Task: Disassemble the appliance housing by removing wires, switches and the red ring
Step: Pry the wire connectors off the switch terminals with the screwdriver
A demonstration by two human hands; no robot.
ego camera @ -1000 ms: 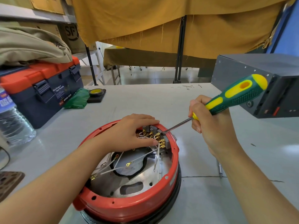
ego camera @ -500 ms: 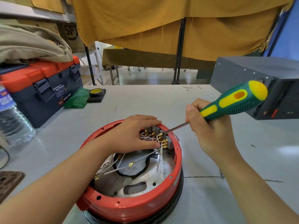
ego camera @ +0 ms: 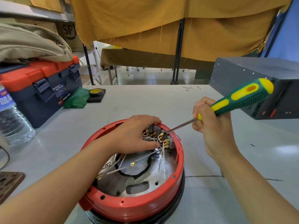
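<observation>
Grey workbench [ego camera: 129,101] under me, mustard curtain hanging behind, toolbox [ego camera: 42,88] off at ten o'clock. The appliance housing [ego camera: 134,206] sits dead centre, its red ring [ego camera: 129,207] not yet off, loose white wires [ego camera: 123,168] trailing across the metal floor inside. My left hand [ego camera: 132,135] lies over the far rim at twelve o'clock, fingers bent and pressing down beside the switches [ego camera: 163,138] — steadying, not holding anything. My right hand [ego camera: 210,126] is wrapped round the screwdriver [ego camera: 234,101] low on its handle, the tip set against the brass terminals at one o'clock. To do this well, I reckon — keep the blade seated square, lever gently, and keep my left fingertips away from the tip in case it slips.
</observation>
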